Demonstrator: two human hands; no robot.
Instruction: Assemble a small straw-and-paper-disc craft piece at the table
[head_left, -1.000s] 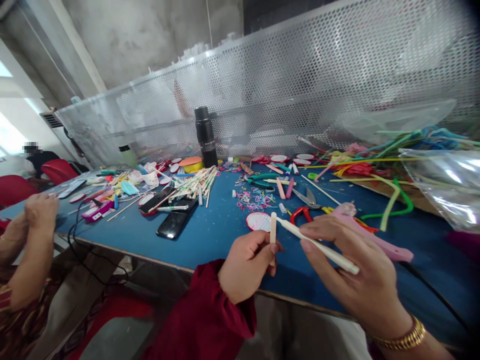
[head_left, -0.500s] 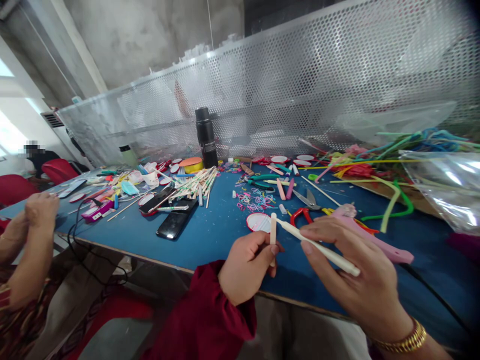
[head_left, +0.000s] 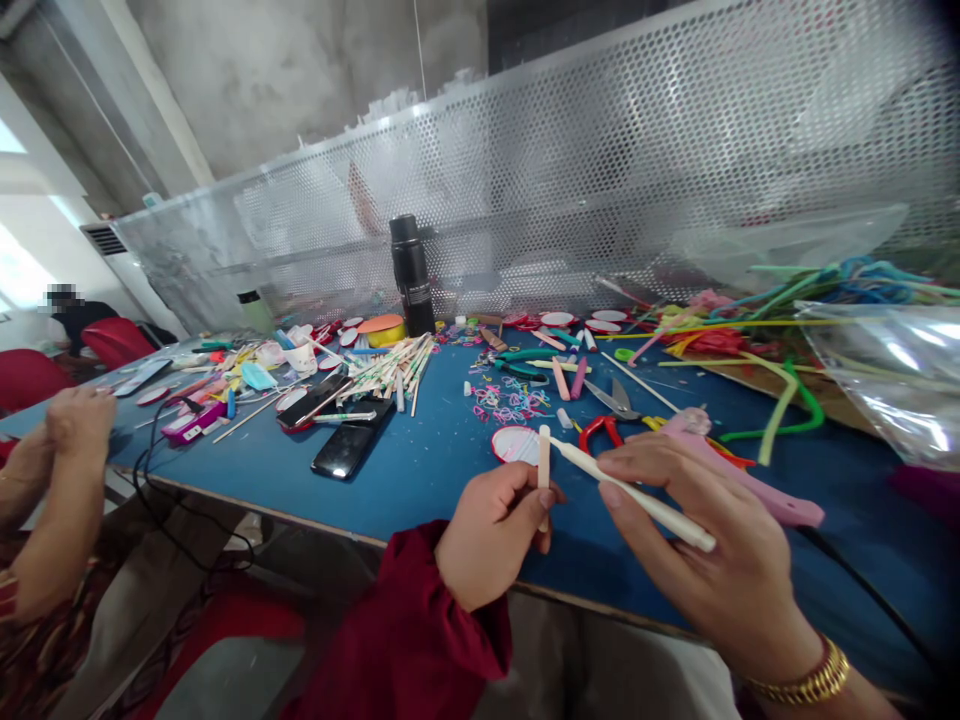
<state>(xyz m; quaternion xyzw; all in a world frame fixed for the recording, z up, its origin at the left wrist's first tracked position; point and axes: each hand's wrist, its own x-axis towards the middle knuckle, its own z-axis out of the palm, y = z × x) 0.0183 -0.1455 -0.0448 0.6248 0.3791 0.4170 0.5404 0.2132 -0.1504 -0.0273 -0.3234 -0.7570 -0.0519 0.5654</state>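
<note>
My left hand point(head_left: 487, 535) is closed, pinching a short, flat peach-coloured stick point(head_left: 544, 462) upright between thumb and fingers. A slim cream pen-shaped tool point(head_left: 651, 503) lies in the grip of my right hand point(head_left: 712, 545). Its narrow tip meets, or nearly meets, the side of the stick close to the top; contact cannot be made out. Just behind the stick is a white oval piece with a red rim point(head_left: 516, 444), partly covered by my left hand. The pink glue gun point(head_left: 739, 470) rests beyond my right hand, which hides part of it.
Red-handled scissors point(head_left: 604, 433), green-handled pliers point(head_left: 525, 357) and small coloured loops point(head_left: 510, 400) lie ahead. To the left are black phones point(head_left: 352, 437), bundled sticks point(head_left: 397, 365) and another person's hands point(head_left: 82, 420). A black bottle point(head_left: 412, 275) stands near the perforated screen point(head_left: 600, 170).
Both hands keep the same grip and nearly the same pose. The pen-shaped tool and the stick have shifted very slightly left in view.
</note>
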